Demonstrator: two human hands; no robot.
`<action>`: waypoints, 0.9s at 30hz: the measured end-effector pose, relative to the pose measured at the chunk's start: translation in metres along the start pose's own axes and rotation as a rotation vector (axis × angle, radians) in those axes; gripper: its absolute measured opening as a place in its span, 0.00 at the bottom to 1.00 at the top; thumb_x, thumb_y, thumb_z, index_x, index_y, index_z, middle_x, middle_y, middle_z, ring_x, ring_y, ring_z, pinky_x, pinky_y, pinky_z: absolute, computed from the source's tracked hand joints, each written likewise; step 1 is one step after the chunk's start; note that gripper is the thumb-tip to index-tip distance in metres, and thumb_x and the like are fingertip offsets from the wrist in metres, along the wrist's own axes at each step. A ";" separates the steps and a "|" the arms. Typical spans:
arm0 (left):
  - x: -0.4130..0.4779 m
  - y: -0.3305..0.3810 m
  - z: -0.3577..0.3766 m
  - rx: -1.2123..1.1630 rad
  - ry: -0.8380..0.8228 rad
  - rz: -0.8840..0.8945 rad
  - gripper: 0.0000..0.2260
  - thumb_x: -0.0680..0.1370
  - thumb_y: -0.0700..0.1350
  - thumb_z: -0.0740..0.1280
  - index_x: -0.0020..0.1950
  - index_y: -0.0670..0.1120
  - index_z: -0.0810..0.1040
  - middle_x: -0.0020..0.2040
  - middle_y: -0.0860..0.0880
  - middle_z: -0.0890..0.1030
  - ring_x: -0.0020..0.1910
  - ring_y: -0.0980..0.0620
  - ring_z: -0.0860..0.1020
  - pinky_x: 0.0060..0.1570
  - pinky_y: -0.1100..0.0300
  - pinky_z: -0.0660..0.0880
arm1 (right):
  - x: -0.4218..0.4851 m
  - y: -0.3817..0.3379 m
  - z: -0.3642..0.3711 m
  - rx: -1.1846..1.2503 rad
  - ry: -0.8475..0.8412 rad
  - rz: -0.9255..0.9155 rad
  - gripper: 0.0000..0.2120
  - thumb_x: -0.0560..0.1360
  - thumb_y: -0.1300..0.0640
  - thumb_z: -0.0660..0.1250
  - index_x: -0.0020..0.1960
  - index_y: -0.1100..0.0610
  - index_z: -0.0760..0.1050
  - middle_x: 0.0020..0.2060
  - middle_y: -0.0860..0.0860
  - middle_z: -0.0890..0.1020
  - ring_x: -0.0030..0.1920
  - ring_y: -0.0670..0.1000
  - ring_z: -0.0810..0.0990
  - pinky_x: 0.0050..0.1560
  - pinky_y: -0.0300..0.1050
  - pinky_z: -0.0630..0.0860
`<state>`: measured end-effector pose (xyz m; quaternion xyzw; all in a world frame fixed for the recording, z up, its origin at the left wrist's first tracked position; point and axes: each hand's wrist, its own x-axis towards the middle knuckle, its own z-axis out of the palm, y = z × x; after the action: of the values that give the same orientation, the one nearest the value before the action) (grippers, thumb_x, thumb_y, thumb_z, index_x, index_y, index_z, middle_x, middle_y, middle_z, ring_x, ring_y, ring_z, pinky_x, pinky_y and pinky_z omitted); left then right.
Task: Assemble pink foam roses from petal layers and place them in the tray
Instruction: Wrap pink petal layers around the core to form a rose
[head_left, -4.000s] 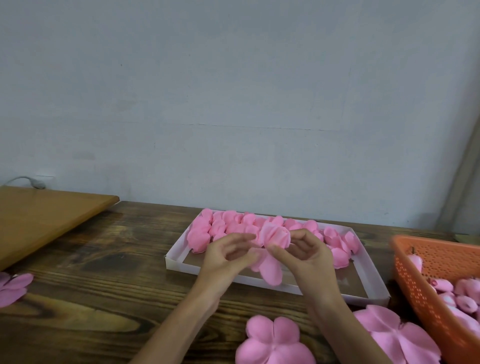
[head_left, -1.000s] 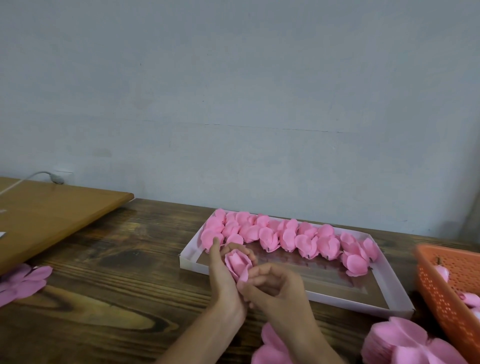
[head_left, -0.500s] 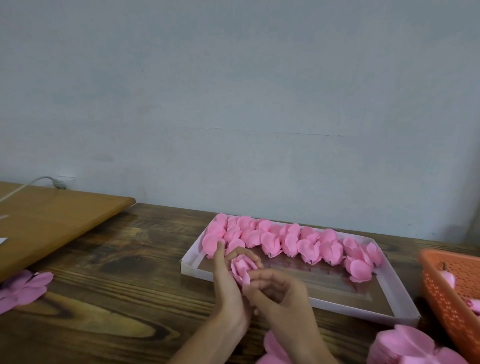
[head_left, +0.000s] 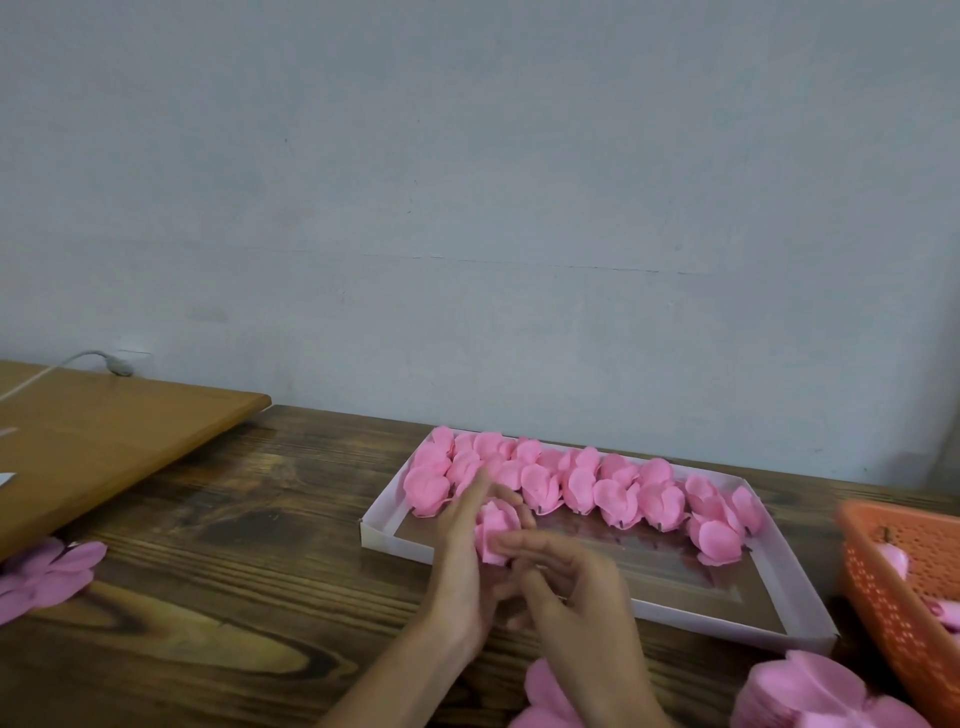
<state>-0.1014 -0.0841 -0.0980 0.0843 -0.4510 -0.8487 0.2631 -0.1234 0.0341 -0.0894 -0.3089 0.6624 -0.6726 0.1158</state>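
A person's left hand (head_left: 462, 561) and right hand (head_left: 571, 587), both bare, with slim fingers (head_left: 474, 491). The two forearms (head_left: 395, 673) are likewise bare along the whole length that shows, down to the bottom of the view. Blur softens the fingers, so nails and finer marks cannot be told.

Pink foam rose (head_left: 496, 526) over tray (head_left: 389, 540) rim

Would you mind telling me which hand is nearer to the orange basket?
Right. The right hand is at the near rim of the tray, left of the orange basket; the left hand is farther left, holding the rose.
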 end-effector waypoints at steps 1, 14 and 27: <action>0.000 0.002 0.000 0.023 -0.067 0.015 0.20 0.71 0.58 0.77 0.48 0.43 0.78 0.42 0.44 0.78 0.34 0.48 0.75 0.29 0.59 0.71 | 0.001 -0.001 -0.003 -0.005 0.005 -0.013 0.26 0.77 0.75 0.62 0.45 0.46 0.88 0.43 0.49 0.88 0.38 0.53 0.87 0.32 0.43 0.81; 0.006 -0.006 -0.007 0.380 -0.182 0.181 0.27 0.63 0.39 0.72 0.62 0.51 0.81 0.51 0.43 0.83 0.49 0.44 0.82 0.47 0.49 0.81 | 0.010 -0.007 -0.033 -0.261 0.057 -0.216 0.22 0.76 0.72 0.64 0.46 0.45 0.84 0.42 0.41 0.87 0.38 0.46 0.85 0.36 0.47 0.81; -0.001 -0.005 -0.001 0.518 -0.181 0.314 0.13 0.73 0.43 0.74 0.56 0.53 0.80 0.55 0.50 0.83 0.56 0.48 0.85 0.51 0.56 0.82 | 0.010 -0.007 -0.037 -0.779 0.079 -0.557 0.16 0.76 0.57 0.73 0.60 0.41 0.82 0.59 0.40 0.75 0.55 0.44 0.77 0.49 0.42 0.78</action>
<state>-0.1020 -0.0817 -0.1029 0.0020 -0.6812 -0.6586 0.3196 -0.1505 0.0601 -0.0778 -0.4691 0.7611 -0.3911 -0.2184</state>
